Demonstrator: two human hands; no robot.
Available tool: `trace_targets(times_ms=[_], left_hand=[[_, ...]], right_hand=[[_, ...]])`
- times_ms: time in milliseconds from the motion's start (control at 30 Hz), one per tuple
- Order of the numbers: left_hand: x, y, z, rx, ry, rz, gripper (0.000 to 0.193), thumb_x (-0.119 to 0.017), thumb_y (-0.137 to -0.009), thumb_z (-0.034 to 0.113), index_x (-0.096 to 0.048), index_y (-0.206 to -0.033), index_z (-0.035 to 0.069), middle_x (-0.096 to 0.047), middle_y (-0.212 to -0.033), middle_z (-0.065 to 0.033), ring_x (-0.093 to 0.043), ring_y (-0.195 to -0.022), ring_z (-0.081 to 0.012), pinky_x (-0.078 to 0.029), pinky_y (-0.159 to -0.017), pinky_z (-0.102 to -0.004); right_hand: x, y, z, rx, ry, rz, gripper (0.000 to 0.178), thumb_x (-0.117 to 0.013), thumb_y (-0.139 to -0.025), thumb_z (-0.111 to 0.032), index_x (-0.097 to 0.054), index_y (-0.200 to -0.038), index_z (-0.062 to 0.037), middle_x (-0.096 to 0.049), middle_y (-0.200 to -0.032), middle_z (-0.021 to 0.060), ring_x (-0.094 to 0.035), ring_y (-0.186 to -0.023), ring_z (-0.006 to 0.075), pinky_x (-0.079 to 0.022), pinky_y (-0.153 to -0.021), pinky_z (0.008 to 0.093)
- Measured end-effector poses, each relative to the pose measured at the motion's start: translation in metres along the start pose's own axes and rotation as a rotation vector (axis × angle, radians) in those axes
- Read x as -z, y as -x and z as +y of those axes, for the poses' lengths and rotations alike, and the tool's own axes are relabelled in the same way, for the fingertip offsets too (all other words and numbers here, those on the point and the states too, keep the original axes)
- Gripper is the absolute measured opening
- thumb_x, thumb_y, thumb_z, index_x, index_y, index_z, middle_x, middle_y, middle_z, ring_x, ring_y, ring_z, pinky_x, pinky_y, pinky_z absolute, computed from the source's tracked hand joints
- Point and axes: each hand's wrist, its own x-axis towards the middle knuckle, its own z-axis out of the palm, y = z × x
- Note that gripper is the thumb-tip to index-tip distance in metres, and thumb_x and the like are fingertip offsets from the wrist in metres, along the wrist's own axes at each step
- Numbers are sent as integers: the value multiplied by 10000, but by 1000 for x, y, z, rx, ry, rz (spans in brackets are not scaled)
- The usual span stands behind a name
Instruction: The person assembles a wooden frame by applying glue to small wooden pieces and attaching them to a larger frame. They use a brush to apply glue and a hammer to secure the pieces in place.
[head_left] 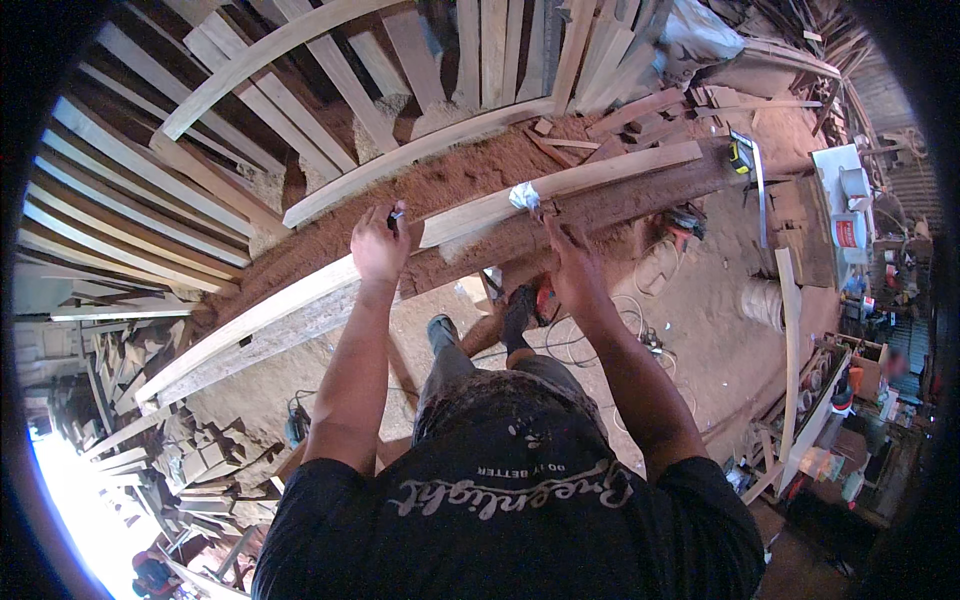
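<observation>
A long pale wooden board (300, 288) lies across a bench plank (640, 204) in front of me, running from lower left to upper right. Over its middle, my left hand (380, 245) is closed round a small dark thing that I cannot make out. A crumpled white wad (524, 195), paper or plastic, rests on the board. Just on the near side of this wad is my right hand (574, 262), fingers extended and apart, with the fingertips close to the wad's edge. Whether they touch it, I cannot tell.
Beyond the bench, sawdust and many boards (490, 55) fill the far side. A yellow-black tape measure (740, 156) sits at the bench's right end. A red power tool (686, 222) and looped cables (640, 330) lie nearby. White buckets (850, 230) stand at right; offcuts (205, 462) are piled at left.
</observation>
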Motion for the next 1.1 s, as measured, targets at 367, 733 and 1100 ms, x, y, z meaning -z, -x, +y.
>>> trace_targets(times_ms=[367, 733, 1100], left_hand=[[-1, 0, -4, -58, -28, 39, 219, -690, -937, 258, -657, -879, 50, -673, -848, -173, -669, -816, -403, -536, -754, -505], [-2, 1, -8, -52, 45, 3, 274, -641, -971, 295, -667, -893, 34, -669, -838, -206, -667, -803, -425, -530, -719, -532], [0, 3, -13, -55, 123, -11, 265, -637, -963, 331, -706, -955, 75, -720, -915, -189, -702, -876, -411, -549, -786, -509]], right_hand=[[-7, -12, -14, -132, 80, -181, 525, -558, -983, -74, -542, -1488, -215, -717, -1129, 191, -692, -999, 431, -555, -861, 507], [4, 4, -16, -178, -89, -122, 537, -577, -952, -178, -527, -1483, -239, -703, -1103, 221, -694, -954, 430, -551, -800, 544], [-23, 2, -17, -64, -96, 78, 538, -539, -975, -76, -534, -1488, -239, -679, -1187, 239, -665, -1090, 434, -548, -906, 484]])
